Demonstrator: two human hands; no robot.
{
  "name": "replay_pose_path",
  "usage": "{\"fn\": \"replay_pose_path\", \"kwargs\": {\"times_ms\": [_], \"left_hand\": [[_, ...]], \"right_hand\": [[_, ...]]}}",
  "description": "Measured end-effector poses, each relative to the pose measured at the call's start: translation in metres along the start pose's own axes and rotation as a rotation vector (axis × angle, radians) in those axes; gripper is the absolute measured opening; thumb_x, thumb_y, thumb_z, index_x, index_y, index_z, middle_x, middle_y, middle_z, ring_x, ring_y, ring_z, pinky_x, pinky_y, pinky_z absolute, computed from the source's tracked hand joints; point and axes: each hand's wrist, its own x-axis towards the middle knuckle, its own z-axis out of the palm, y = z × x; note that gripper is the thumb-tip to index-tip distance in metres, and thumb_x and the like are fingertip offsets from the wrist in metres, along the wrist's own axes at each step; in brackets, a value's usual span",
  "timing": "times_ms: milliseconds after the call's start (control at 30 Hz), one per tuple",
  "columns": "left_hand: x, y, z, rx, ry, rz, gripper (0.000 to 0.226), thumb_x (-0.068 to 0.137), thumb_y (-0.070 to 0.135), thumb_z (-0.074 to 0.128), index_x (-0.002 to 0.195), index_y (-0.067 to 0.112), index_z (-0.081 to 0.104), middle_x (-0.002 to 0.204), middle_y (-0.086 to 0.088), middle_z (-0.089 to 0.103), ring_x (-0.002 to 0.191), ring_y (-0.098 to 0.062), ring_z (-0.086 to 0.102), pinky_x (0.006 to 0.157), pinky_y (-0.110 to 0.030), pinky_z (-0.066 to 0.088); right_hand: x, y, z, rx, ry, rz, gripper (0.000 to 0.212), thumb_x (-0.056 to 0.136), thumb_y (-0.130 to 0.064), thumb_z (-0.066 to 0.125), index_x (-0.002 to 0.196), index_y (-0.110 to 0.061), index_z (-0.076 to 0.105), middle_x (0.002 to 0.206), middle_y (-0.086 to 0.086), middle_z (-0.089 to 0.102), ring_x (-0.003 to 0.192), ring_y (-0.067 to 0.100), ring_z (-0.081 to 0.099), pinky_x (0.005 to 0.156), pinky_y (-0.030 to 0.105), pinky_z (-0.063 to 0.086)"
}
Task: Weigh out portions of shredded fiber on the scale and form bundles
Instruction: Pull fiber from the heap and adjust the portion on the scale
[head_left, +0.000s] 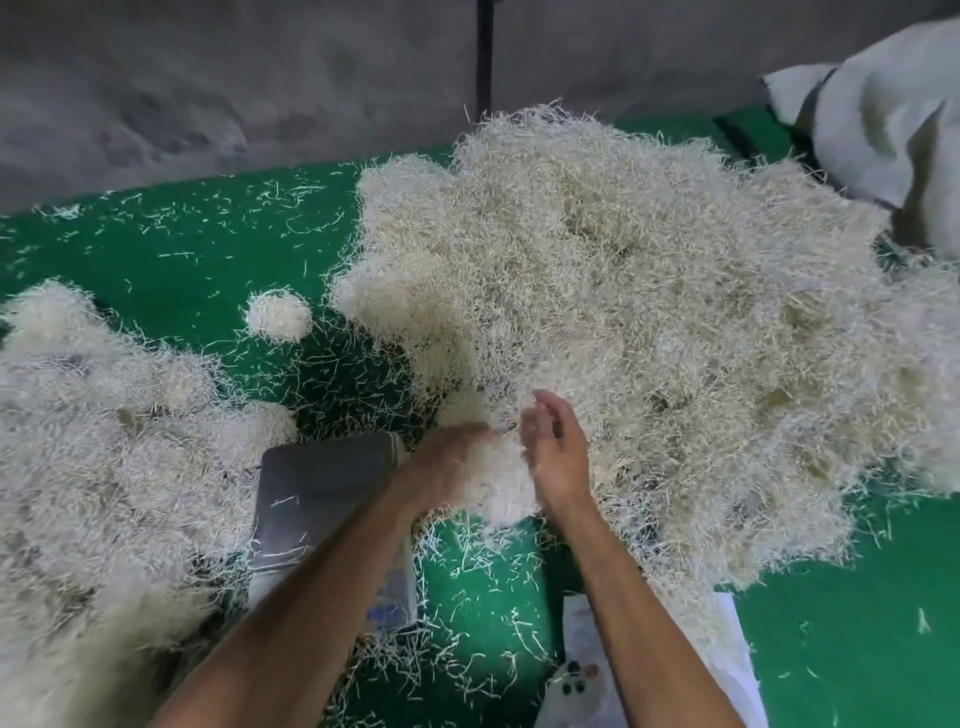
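- Left hand (447, 462) and right hand (558, 457) face each other around a clump of fiber (498, 483). I read the left as curled into the near side of it. The right sits palm-in with fingers mostly straight, pressing rather than gripping; motion blur there, so low confidence on the fingers.
- Clump sits at the near edge of the big fiber pile (649, 322), just right of the scale (322, 493) and not on it.
- Scale platform is nearly bare, only a few stray strands. Display hidden under my left forearm, no reading visible.
- My call: portion being gathered, weighing not yet done.
- Risk: clump is still tangled into the main pile, so lifting could drag extra strands along and throw the weight off.
- Risk: the loose, open right palm could shed strands onto the green floor (182, 249), already littered with them.
- Risk: second fiber pile (104, 441) crowds the scale's left edge; anything resting on the platform would skew the reading.
- One small formed ball (279, 316) lies apart on the floor, between the piles.
- Containers: pale sack (883, 130) at top right, slumped and seemingly open; contents not clear. White bag or sheet (587, 670) with a printed figure near my right forearm, contents not visible.
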Motion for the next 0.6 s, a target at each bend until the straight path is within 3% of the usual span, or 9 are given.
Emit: {"fn": "replay_pose_path", "kwargs": {"times_ms": [67, 100, 200, 267, 333, 367, 433, 533, 600], "left_hand": [[-0.007, 0.009, -0.023, -0.042, 0.061, -0.004, 0.017, 0.1, 0.022, 0.058, 0.116, 0.02, 0.061, 0.126, -0.012, 0.063, 0.111, -0.033, 0.063, 0.078, -0.044, 0.062], [-0.009, 0.01, -0.034, -0.039, 0.094, 0.07, 0.017, 0.1, 0.029, 0.057, 0.111, 0.017, 0.061, 0.114, -0.013, 0.071, 0.11, -0.036, 0.064, 0.072, -0.047, 0.062], [-0.015, 0.028, -0.051, -0.302, 0.199, 0.067, 0.029, 0.103, 0.037, 0.051, 0.116, 0.012, 0.062, 0.104, -0.015, 0.074, 0.112, -0.04, 0.064, 0.074, -0.05, 0.062], [-0.026, 0.037, -0.05, -0.446, 0.17, 0.019, 0.021, 0.101, 0.022, 0.06, 0.118, 0.01, 0.061, 0.104, -0.011, 0.074, 0.112, -0.037, 0.067, 0.082, -0.045, 0.062], [-0.036, 0.036, -0.048, -0.466, 0.199, 0.048, 0.04, 0.09, 0.008, 0.073, 0.125, 0.015, 0.057, 0.1, -0.004, 0.07, 0.108, -0.02, 0.069, 0.077, -0.02, 0.058], [-0.042, 0.038, -0.044, -0.516, 0.185, 0.029, 0.046, 0.091, 0.015, 0.073, 0.132, 0.017, 0.054, 0.103, 0.005, 0.066, 0.104, -0.01, 0.066, 0.075, -0.017, 0.055], [-0.063, 0.049, -0.038, -0.606, 0.126, -0.033, 0.041, 0.096, 0.042, 0.064, 0.13, 0.021, 0.057, 0.103, 0.006, 0.065, 0.093, -0.01, 0.065, 0.073, -0.028, 0.055], [-0.085, 0.063, -0.037, -0.223, -0.077, -0.003, 0.049, 0.095, 0.032, 0.066, 0.134, 0.004, 0.058, 0.125, -0.019, 0.066, 0.118, -0.034, 0.064, 0.101, -0.036, 0.052], [-0.09, 0.07, -0.046, -0.054, 0.06, 0.027, 0.053, 0.094, 0.032, 0.068, 0.139, 0.006, 0.056, 0.14, -0.018, 0.057, 0.126, -0.033, 0.058, 0.105, -0.034, 0.048]], "right_hand": [[0.003, 0.009, -0.015, -0.337, -0.09, -0.063, 0.044, 0.108, -0.035, 0.046, 0.15, -0.021, 0.046, 0.137, 0.009, 0.054, 0.115, 0.021, 0.06, 0.101, 0.045, 0.055], [0.002, 0.013, -0.02, -0.478, -0.131, -0.108, 0.045, 0.108, -0.034, 0.047, 0.15, -0.017, 0.046, 0.139, 0.011, 0.049, 0.118, 0.024, 0.058, 0.105, 0.048, 0.052], [-0.011, 0.004, -0.016, -0.557, -0.027, -0.235, 0.05, 0.105, -0.053, 0.039, 0.139, -0.019, 0.055, 0.134, 0.006, 0.057, 0.107, 0.015, 0.062, 0.097, 0.041, 0.057], [-0.025, -0.007, -0.004, -0.545, 0.003, -0.363, 0.055, 0.103, -0.061, 0.036, 0.141, -0.024, 0.053, 0.138, -0.002, 0.058, 0.115, 0.011, 0.059, 0.101, 0.036, 0.051], [-0.04, -0.02, 0.009, -0.514, -0.131, -0.451, 0.051, 0.102, -0.053, 0.042, 0.143, -0.025, 0.047, 0.141, -0.003, 0.055, 0.114, 0.016, 0.063, 0.096, 0.036, 0.054], [-0.047, -0.025, 0.014, -0.515, -0.185, -0.459, 0.046, 0.099, -0.045, 0.047, 0.14, -0.024, 0.047, 0.137, -0.004, 0.056, 0.107, 0.019, 0.068, 0.089, 0.035, 0.059], [-0.054, -0.032, 0.016, -0.606, -0.176, -0.478, 0.034, 0.094, -0.027, 0.057, 0.127, -0.022, 0.051, 0.13, -0.005, 0.053, 0.101, 0.019, 0.068, 0.078, 0.03, 0.062], [-0.056, -0.044, 0.011, -0.676, -0.058, -0.414, 0.042, 0.09, -0.008, 0.067, 0.131, -0.012, 0.057, 0.146, -0.001, 0.044, 0.111, 0.014, 0.061, 0.09, 0.034, 0.061], [-0.061, -0.052, 0.006, -0.552, -0.04, -0.438, 0.048, 0.098, -0.016, 0.062, 0.144, -0.017, 0.05, 0.147, -0.002, 0.047, 0.101, 0.008, 0.063, 0.091, 0.035, 0.06]]}}
